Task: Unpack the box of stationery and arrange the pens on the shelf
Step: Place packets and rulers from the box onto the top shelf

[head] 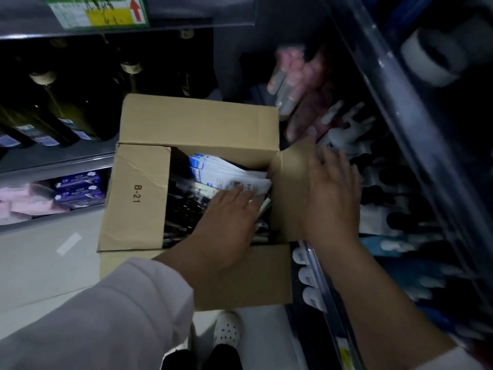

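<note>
Your right hand (330, 193), fingers straight, apart, pushes flap (293, 182) of box (197, 121) aside so you can reach in. Your left hand (229, 217), fingers flat, together, rests on pens (184, 209) inside box, maybe to scoop.

box (186, 124) mouth open between splayed flaps

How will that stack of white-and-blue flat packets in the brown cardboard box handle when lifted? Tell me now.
Probably floppy: the stack of white-and-blue flat packets looks thin, so it may sag. Likely to slide apart, since its edges are already fanned. Probably light, being slim sheets leaning inside the brown cardboard box.
</note>
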Available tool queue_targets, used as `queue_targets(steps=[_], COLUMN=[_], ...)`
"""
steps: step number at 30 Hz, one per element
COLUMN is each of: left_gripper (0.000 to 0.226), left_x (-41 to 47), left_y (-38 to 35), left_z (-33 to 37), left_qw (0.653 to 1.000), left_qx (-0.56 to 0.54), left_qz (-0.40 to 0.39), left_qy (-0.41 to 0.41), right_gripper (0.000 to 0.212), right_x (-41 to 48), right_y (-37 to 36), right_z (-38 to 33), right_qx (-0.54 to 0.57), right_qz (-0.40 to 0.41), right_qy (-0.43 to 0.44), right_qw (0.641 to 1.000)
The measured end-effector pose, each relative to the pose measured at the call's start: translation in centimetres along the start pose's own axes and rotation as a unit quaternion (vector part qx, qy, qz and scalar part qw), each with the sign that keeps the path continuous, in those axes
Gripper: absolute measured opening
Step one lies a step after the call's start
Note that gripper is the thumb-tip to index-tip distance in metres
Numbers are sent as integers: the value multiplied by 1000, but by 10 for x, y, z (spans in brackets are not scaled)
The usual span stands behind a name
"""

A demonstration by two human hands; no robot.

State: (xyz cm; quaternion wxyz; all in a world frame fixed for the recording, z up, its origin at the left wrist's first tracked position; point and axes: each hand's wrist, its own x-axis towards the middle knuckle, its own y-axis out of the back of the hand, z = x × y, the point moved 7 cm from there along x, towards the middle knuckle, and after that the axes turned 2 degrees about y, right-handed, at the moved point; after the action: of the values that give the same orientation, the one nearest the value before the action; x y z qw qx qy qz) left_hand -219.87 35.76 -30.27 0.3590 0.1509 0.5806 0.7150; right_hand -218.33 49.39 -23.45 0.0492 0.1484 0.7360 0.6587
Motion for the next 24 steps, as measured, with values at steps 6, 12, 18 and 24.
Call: queue_targets(steps=[6, 12, 18, 24], left_gripper=[58, 59, 62, 64], left_x=[-22, -40, -43, -70], left_y=[-19, -26, -12, 30], left_z=[-43, -65, -65, -93], left_qw=[990, 982, 972, 957], left_qx=[75, 57, 95, 133], left_qz=[-67, -82, -81, -13], left_qy=[98, 162, 200, 257], right_gripper=[58, 83, 81, 76], right_x=[-32, -45, -43, -44], right_y=[-59, -93, -93, -82], right_z=[-2, -7, -3, -50], right_qx=[-47, 72, 72, 65], right_qz=[-197, -252, -236, -155], right_qy=[-23, -124, -156, -52], right_qw=[979, 957, 957, 984])
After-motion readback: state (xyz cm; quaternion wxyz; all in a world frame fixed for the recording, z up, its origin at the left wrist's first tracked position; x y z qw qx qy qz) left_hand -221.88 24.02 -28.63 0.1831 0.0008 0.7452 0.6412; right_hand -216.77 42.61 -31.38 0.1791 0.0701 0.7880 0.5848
